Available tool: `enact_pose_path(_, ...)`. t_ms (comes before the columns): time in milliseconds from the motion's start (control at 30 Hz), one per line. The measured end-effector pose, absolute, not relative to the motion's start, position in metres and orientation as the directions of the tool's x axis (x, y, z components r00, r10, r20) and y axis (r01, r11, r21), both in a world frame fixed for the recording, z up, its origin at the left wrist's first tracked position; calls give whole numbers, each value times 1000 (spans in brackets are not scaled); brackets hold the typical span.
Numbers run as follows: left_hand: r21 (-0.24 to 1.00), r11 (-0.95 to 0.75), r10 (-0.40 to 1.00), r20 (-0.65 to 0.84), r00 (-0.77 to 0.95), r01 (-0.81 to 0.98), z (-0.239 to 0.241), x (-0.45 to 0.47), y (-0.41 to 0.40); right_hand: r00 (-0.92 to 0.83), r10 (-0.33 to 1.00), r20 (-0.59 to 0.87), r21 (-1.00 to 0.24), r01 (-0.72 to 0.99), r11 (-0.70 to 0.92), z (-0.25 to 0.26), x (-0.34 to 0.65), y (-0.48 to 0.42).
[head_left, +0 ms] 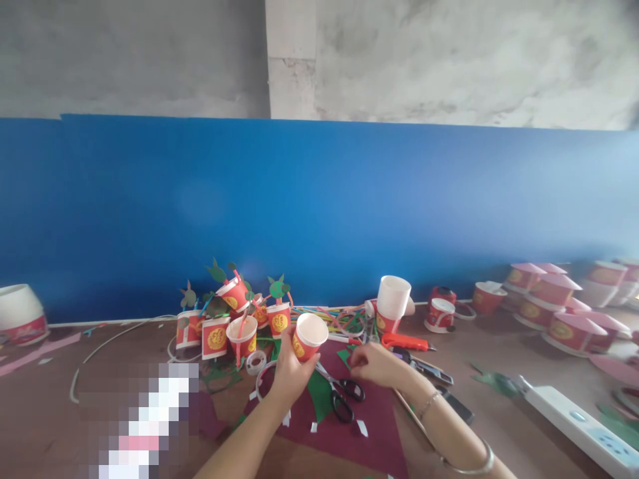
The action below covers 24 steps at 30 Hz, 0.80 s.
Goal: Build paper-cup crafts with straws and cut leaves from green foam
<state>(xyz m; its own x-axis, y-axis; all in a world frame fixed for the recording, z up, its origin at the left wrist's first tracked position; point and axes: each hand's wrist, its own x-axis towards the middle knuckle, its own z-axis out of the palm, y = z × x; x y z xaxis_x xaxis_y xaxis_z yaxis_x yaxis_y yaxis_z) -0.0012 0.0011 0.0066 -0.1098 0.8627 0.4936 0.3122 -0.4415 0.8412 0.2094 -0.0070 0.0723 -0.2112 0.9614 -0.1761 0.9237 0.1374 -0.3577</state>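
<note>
My left hand (292, 366) is wrapped round a red and white paper cup (310, 332) with a yellow print, its open mouth tilted toward me. Over the maroon paper (379, 436), my right hand (374, 364) has its fingers curled together near a piece of green paper (343, 359); whether anything is pinched in them is hidden. Black-handled scissors (342, 402) lie between and below my hands, partly over a green paper strip (319, 397). A roll of clear tape (256, 361) sits left of my left hand.
Decorated paper cups (215, 338) with green cutouts cluster behind on the left. Right of centre are stacked cups (393, 299), an orange utility knife (407, 342) and a dark phone-like object (455, 404). Pink-topped cups (574, 329) and a white power strip (584, 426) are farther right. A blue partition (319, 213) stands behind.
</note>
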Motion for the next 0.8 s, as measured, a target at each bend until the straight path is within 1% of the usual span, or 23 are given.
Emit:
enact_pose_path(33, 841, -443, 864, 493, -100, 310, 5, -1, 2, -124, 981, -148, -293, 953, 77, 76, 216, -5)
enact_pose_path(100, 841, -443, 870, 487, -79, 310, 3, -1, 4, -17, 993, -121, -212, 977, -9, 81, 227, -4)
enact_pose_path(200, 844, -438, 876, 478, -66, 310, 3, -1, 3, 57, 986, -154, -148, 986, -80, 80, 235, -4)
enact_pose_path(300, 847, -453, 874, 483, -48, 279, 7, -1, 1, 59, 981, -186, -136, 987, -85, 77, 232, -7)
enact_pose_path(433, 843, -479, 861, 505, -55, 246, 9, 1, 0, 21, 975, -222, -187, 980, -64, 80, 232, -7)
enact_pose_path(467, 842, -479, 859, 507, -64, 247, 9, 1, 0, 2, 967, -256, -241, 968, -66, 81, 233, -6)
enact_pose_path(533, 848, -464, 862, 499, -91, 256, 9, 2, 1, -51, 940, -336, -391, 916, -89, 84, 236, -4)
enact_pose_path(600, 863, -439, 872, 476, -114, 249, 10, 3, 1, -115, 917, -382, -551, 825, -126, 87, 238, -2)
enact_pose_path(667, 882, -419, 886, 449, -113, 215, 14, 4, -1, -199, 912, -358, -705, 698, -125, 92, 237, -2)
enact_pose_path(733, 890, -419, 896, 437, -73, 181, 19, 5, -5, -340, 897, -281, -856, 511, -74, 99, 234, -8)
enact_pose_path(800, 885, -437, 896, 444, -7, 157, 25, 5, -9, -492, 847, -202, -939, 344, -24, 108, 228, -16)
